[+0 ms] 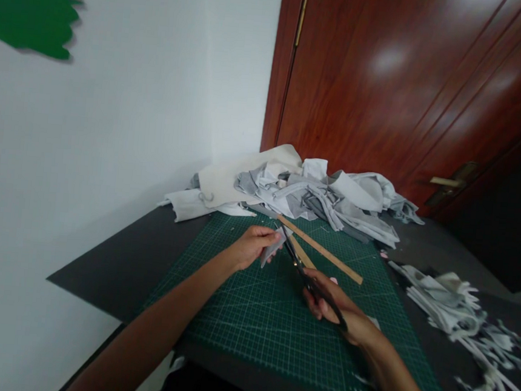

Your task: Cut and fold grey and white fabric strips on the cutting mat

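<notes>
Between its thumb and fingers my left hand (256, 244) pinches a small grey piece of fabric (272, 249) above the green cutting mat (241, 306). My right hand (325, 295) is closed around the handles of black scissors (298, 263). The blades point up and left, and their tips reach the upper right edge of the fabric. Whether the blades touch the cloth or pass beside it I cannot tell. Two wooden rulers lie on the mat beyond my hands, the longer ruler (328, 252) to the right and the other ruler (302, 252) partly behind the scissors.
A heap of grey and white fabric (298, 186) lies at the back, against the wall and the wooden door (371, 77). Fabric scraps and strips (455, 307) are piled on the black table (122, 256) at the right. A white wall (127, 105) borders the left side.
</notes>
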Available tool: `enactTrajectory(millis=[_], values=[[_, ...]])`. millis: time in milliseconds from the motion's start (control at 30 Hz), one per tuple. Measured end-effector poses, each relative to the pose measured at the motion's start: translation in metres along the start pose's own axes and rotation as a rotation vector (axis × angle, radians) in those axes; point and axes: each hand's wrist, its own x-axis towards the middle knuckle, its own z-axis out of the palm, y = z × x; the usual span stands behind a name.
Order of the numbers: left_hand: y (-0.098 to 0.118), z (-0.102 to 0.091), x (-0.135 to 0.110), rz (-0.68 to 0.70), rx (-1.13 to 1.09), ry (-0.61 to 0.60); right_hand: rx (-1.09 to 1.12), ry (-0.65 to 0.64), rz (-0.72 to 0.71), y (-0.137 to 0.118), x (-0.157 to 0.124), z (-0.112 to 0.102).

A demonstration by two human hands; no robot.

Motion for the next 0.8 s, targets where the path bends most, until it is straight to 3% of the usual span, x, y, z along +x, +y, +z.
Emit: enactTrajectory(millis=[367, 800], values=[[0.013, -0.008, -0.004, -0.067, 0.147, -0.046, -0.019, -0.045, -0.028, 0.009, 0.001, -0.007], [0.009, -0.01, -0.002, -0.128, 0.217, -0.044, -0.044, -0.065, -0.004, 0.015, 0.002, -0.009]])
